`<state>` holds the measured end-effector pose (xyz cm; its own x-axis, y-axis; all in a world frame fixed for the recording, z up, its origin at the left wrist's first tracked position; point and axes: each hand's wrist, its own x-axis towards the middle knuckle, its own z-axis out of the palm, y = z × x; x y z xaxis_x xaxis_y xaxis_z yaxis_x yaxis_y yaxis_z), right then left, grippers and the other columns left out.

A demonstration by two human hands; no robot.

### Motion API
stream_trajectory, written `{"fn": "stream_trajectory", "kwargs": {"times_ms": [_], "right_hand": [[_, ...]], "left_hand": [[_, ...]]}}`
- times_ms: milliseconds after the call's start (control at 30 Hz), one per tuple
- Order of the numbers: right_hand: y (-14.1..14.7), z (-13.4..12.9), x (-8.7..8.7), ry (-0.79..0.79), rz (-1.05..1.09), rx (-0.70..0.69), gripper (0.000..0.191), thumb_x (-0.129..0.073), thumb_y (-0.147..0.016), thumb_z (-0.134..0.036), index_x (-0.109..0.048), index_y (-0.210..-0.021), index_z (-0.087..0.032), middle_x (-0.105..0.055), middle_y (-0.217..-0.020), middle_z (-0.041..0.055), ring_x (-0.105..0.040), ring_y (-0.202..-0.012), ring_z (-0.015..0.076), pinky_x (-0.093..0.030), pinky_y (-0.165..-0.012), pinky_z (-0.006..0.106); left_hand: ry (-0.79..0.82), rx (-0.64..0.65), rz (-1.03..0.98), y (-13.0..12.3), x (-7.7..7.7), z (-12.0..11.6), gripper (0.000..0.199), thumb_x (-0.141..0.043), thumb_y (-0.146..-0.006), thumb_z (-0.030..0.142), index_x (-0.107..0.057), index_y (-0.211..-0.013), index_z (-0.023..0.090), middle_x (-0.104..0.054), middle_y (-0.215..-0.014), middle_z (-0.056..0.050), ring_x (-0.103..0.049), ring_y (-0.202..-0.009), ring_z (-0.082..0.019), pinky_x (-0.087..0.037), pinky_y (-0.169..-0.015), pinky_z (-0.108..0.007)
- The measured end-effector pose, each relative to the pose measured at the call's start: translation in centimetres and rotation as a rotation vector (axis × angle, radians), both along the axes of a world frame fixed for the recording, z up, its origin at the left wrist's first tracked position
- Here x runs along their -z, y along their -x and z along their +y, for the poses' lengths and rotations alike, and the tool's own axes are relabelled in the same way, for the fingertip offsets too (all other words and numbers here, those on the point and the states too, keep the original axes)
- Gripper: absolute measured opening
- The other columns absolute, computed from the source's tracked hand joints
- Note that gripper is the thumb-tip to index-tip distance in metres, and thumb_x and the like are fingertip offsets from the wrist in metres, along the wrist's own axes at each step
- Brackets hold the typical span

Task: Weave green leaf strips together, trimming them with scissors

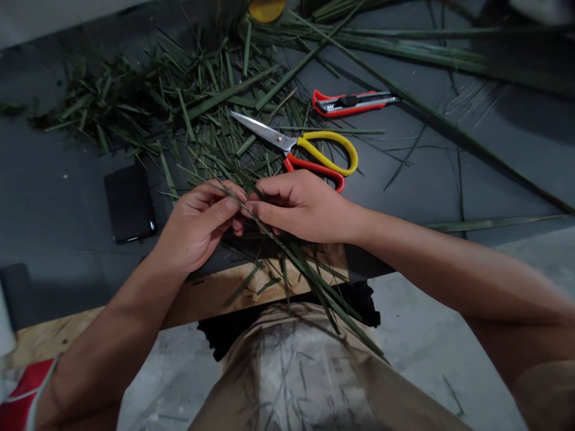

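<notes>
My left hand [202, 221] and my right hand [300, 206] meet at the middle of the view, fingertips almost touching. Both pinch thin green leaf strips [309, 269], whose long ends hang down to the right over the table edge and my lap. Just beyond my right hand lie scissors [290, 142] with one yellow and one red handle, their blades pointing to the upper left. A red utility knife [350, 103] rests further back. Cut leaf pieces [135, 102] form a loose heap behind my hands.
A black rectangular object [130, 203] lies left of my left hand. Long green leaves [413, 51] stretch across the back right of the dark table [58, 209]. A yellow round object [266, 8] stands at the top edge. Bare wood [197, 293] shows along the near edge.
</notes>
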<state>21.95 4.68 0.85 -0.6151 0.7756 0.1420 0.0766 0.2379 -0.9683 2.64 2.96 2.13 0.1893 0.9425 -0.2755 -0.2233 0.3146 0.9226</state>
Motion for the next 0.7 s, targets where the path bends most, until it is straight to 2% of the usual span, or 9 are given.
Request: {"fn": "stream_trajectory", "kwargs": {"times_ms": [133,267,367,500,600,700], "right_hand": [[-0.07,0.00,0.01,-0.008,-0.031,0.000,0.035,-0.059,-0.103,-0.026,-0.050,-0.070,-0.018,-0.050,-0.063,-0.0052,-0.044,-0.063,0.0069,-0.033,-0.059,0.021],[0.13,-0.02,0.17,-0.007,-0.022,-0.001,0.033,-0.059,-0.104,-0.030,-0.053,-0.074,-0.018,-0.049,-0.065,-0.0050,-0.045,-0.064,0.0075,-0.035,-0.058,0.021],[0.37,0.07,0.47,0.030,0.043,0.048,0.034,-0.053,-0.108,-0.043,-0.060,-0.087,-0.017,-0.054,-0.070,-0.0036,-0.048,-0.064,0.0081,-0.036,-0.058,0.021],[0.37,0.33,0.80,0.061,-0.017,0.105,0.041,-0.055,-0.105,-0.055,-0.064,-0.099,-0.015,-0.056,-0.071,-0.0034,-0.047,-0.063,0.0088,-0.034,-0.057,0.023],[0.27,0.38,0.66,0.051,-0.119,0.057,0.035,-0.065,-0.101,-0.048,-0.066,-0.091,-0.014,-0.056,-0.069,-0.0039,-0.046,-0.066,0.0093,-0.034,-0.061,0.024],[0.27,0.27,0.34,0.055,-0.186,0.003,0.030,-0.065,-0.099,-0.034,-0.063,-0.077,-0.014,-0.054,-0.066,-0.0045,-0.044,-0.066,0.0092,-0.032,-0.064,0.026]], "left_hand": [[0.012,-0.001,0.009,0.02,0.02,-0.08,0.023,-0.095,-0.068,0.029,-0.076,-0.072,0.016,-0.069,-0.078,-0.002,-0.061,-0.056,-0.009,-0.052,-0.047,-0.019],[0.032,-0.032,0.011,0.02,0.42,-0.13,0.019,-0.090,-0.068,0.026,-0.076,-0.074,0.015,-0.070,-0.073,-0.002,-0.061,-0.052,-0.008,-0.052,-0.046,-0.019],[-0.013,-0.157,0.033,0.00,0.75,-0.04,0.008,-0.078,-0.076,0.019,-0.072,-0.071,0.017,-0.065,-0.065,0.002,-0.058,-0.052,-0.008,-0.050,-0.047,-0.019],[-0.045,-0.304,0.065,0.20,0.71,0.26,0.023,-0.067,-0.087,0.011,-0.062,-0.067,0.020,-0.062,-0.064,0.005,-0.057,-0.057,-0.008,-0.047,-0.052,-0.020],[-0.035,-0.306,0.071,0.33,0.48,0.39,0.026,-0.071,-0.087,0.013,-0.057,-0.066,0.021,-0.065,-0.071,0.006,-0.056,-0.060,-0.008,-0.046,-0.053,-0.022],[-0.003,-0.271,0.078,0.27,0.45,0.35,0.021,-0.070,-0.087,0.014,-0.060,-0.070,0.022,-0.070,-0.076,0.006,-0.058,-0.060,-0.009,-0.046,-0.053,-0.024]]}}
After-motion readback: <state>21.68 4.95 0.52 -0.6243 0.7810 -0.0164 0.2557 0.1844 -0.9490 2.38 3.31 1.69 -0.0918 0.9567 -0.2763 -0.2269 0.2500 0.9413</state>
